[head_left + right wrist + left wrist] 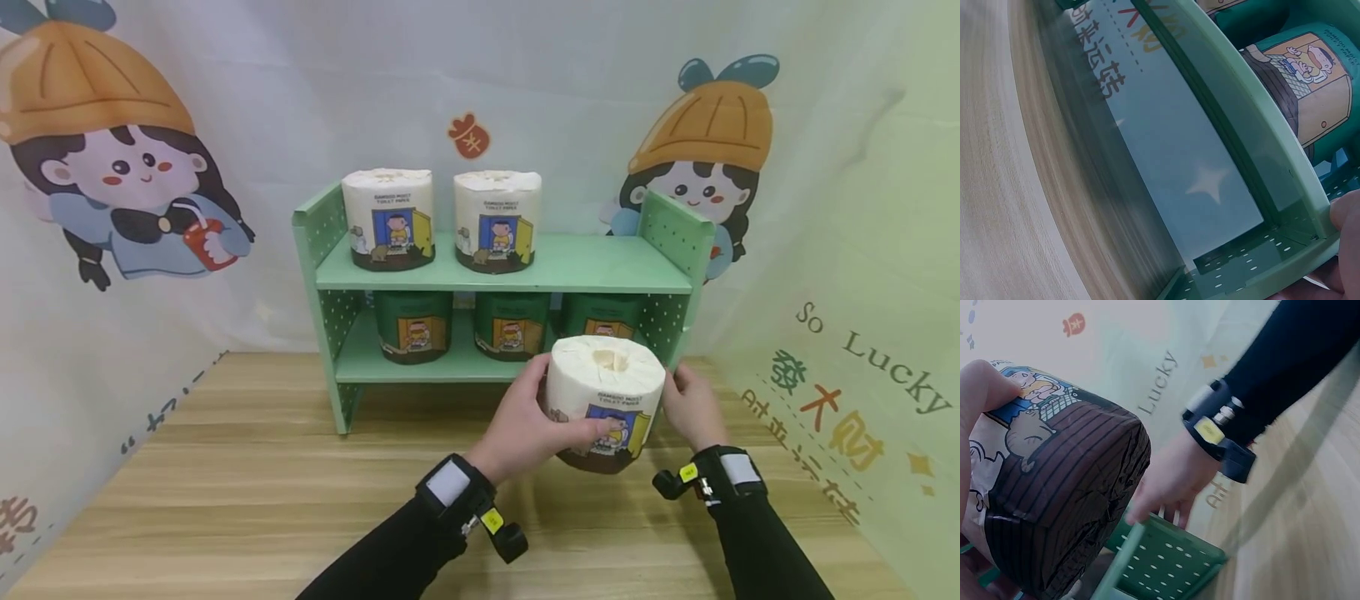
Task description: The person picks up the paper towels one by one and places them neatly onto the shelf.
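My left hand [521,433] grips a white-wrapped toilet paper roll [600,371] in front of the right part of a green two-tier shelf [600,260]. The thumb lies across the printed front of the wrapper; in the left wrist view the roll's dark brown underside [1072,506] shows. My right hand [693,408] holds the edge of the shelf's perforated right side panel, its fingers partly hidden behind. In the right wrist view the thumb [1346,212] presses that panel edge. Two more white rolls, a left one [388,218] and a right one [497,221], stand upright on the upper tier.
Several green-wrapped rolls [512,321] stand in a row on the lower tier; the held roll partly covers the view of the right one. The shelf stands on a wood-grain table [225,467]. A printed cloth backdrop [262,150] hangs behind and at both sides.
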Demonstrator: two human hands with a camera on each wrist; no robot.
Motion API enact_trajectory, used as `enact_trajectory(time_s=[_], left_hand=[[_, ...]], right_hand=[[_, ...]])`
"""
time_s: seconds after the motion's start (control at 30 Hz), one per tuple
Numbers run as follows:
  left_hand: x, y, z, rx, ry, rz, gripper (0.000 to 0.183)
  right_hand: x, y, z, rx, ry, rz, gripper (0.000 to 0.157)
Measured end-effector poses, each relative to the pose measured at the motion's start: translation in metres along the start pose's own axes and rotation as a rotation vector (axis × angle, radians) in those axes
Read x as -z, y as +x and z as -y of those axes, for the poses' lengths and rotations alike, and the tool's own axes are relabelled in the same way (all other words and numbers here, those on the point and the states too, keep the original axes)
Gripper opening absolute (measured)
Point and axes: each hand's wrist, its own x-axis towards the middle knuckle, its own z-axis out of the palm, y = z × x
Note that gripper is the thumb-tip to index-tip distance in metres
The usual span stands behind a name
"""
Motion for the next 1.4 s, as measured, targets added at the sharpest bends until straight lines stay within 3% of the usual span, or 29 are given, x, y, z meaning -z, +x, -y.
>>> enact_trajectory(time_s=[0.2, 0.47, 0.7, 0.83, 1.07, 1.4], left_hand=[[0.006, 0.019, -0.003, -0.041, 0.001, -0.009, 0.078], [0.010, 0.029, -0.060, -0.132, -0.034, 0.010, 0.068], [0.015, 0.043, -0.086, -0.157, -0.013, -0.018, 0.063], [0.020, 0.054, -0.090, -0.168, -0.017, -0.028, 0.063], [0.028, 0.082, -0.072, -0.180, 0.021, -0.083, 0.066], [0.035, 0.100, -0.066, -0.139, 0.079, -0.173, 0.067]], right_hand=[[0.001, -0.001, 0.001, -0.006, -0.019, 0.006, 0.051], [0.001, -0.001, 0.001, 0.012, -0.037, -0.013, 0.045], [0.000, 0.000, 0.001, 0.057, -0.044, -0.024, 0.048], [-0.001, 0.001, 0.001, 0.081, -0.057, -0.038, 0.048], [-0.003, 0.000, -0.001, 0.086, -0.051, -0.047, 0.044], [-0.002, 0.000, -0.002, 0.103, -0.063, -0.062, 0.041]])
